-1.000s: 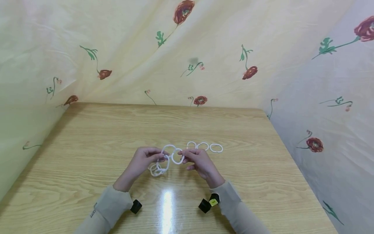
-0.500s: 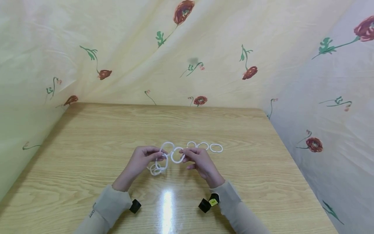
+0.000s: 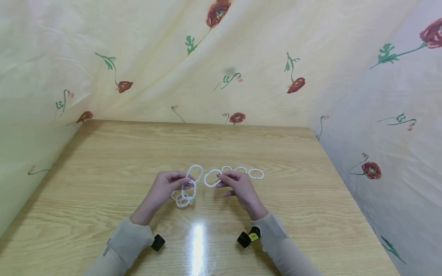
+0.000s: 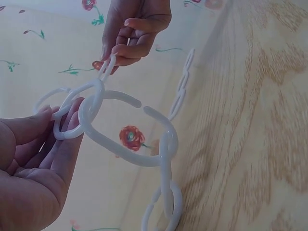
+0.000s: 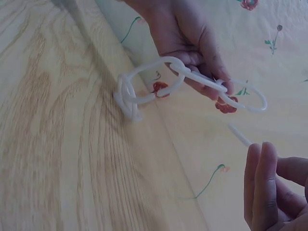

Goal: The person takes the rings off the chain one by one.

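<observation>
In the head view my left hand (image 3: 169, 188) pinches a chain of white plastic links (image 3: 194, 189) between thumb and fingers. One link sticks up beyond the fingertips, and the others hang below toward the table. In the left wrist view a hanging link (image 4: 120, 149) shows a narrow gap in its side. My right hand (image 3: 241, 188) pinches a single white oval link (image 3: 206, 179), which stands apart from the chain by a small gap. Only a short end of that single link (image 5: 238, 134) shows in the right wrist view; the fingers hide its rest.
Several white links lie in a row behind the right hand; the rightmost link (image 3: 256, 174) is fully visible, the others partly hidden. The wood-grain table (image 3: 304, 214) meets a flowered cloth (image 3: 155, 69) at its back and sides.
The single link in my right hand has come away from the chain's top link, which it overlapped before. The left hand has shifted slightly left with the chain.
</observation>
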The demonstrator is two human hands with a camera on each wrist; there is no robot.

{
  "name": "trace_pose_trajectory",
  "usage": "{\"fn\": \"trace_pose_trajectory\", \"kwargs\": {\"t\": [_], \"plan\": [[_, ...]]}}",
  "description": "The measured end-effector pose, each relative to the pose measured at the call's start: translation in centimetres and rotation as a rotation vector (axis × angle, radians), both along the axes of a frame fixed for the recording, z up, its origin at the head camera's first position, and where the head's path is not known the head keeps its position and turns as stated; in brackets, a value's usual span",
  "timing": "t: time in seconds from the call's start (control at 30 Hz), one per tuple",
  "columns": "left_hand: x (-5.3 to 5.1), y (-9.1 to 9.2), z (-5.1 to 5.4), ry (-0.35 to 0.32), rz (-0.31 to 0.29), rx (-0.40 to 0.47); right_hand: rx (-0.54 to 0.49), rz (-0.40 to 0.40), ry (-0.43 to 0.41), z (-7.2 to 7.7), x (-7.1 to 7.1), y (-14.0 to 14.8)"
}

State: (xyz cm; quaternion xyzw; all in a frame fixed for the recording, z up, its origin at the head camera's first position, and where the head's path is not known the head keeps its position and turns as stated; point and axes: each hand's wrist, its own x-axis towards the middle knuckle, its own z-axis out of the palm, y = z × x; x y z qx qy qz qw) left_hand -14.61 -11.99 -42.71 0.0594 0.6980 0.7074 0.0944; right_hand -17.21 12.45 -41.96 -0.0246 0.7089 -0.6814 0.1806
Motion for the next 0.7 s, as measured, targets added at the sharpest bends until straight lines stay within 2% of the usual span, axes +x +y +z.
{"fn": "trace_pose_trajectory", "kwargs": {"t": [0.33, 0.7], "plan": [[0.3, -0.4, -0.1, 0.019, -0.020, 0.004, 0.053, -0.053, 0.037, -0.2, -0.2, 0.8], [0.3, -0.7, 0.1, -0.003, -0.009, -0.026, 0.116, -0.053, 0.043, -1.0, -0.4, 2.0]]}}
